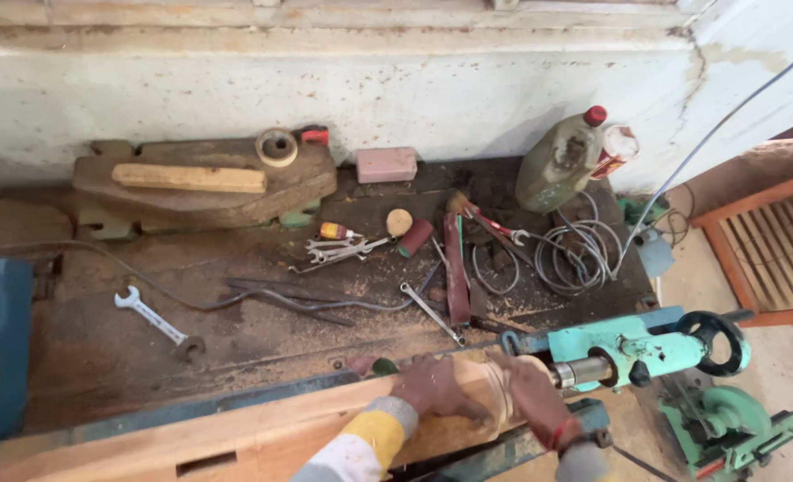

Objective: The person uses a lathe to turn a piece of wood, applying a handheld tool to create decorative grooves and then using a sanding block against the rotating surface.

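both hands lie on the pale, long wooden workpiece (262, 428) mounted on the lathe, at its end next to the turquoise metal tailstock (633, 348). the left hand (432, 386) is pressed flat on top of the wood, fingers curled loosely over it, not wrapped round anything. the right hand (532, 393) cups the rounded end of the wood just beside the tailstock's steel spindle (582, 372); its fingers bend over the wood, though whether they pinch something small i cannot tell. as a judgement, the step in hand looks like seating or checking the workpiece against the tailstock centre; the next move would call for keeping the wood pressed true while the black handwheel (716, 342) behind the tailstock is reached. beyond the workpiece, on the dusty dark desk (102, 348), a silver open-ended spanner (151, 315) lies well to the tailstock's left, a slim spanner (432, 313) near it, coiled grey wire (575, 259) and a green plastic bottle (559, 162) behind it.
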